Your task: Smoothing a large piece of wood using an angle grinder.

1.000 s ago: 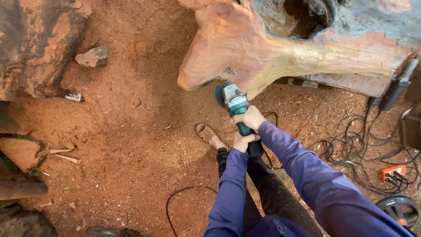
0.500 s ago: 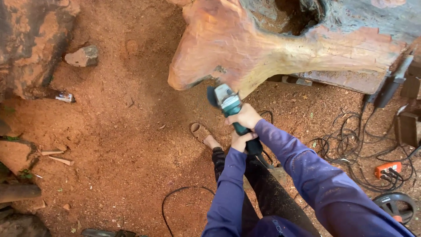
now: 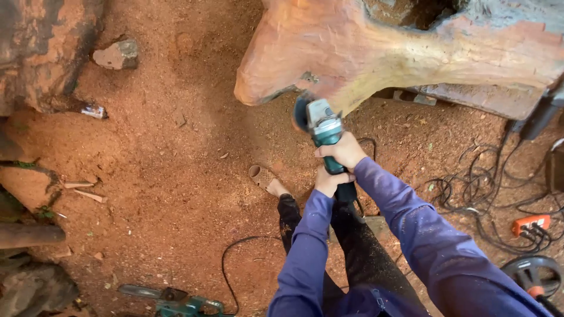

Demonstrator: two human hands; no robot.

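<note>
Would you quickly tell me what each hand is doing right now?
Left hand: closed on the rear of the grinder.
Right hand: closed on the grinder, further forward.

We record even, soft daylight, faint shadows, no glare; slight motion blur at the grinder disc (image 3: 301, 113).

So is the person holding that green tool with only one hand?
No, both the right hand and the left hand grip the green angle grinder.
</note>
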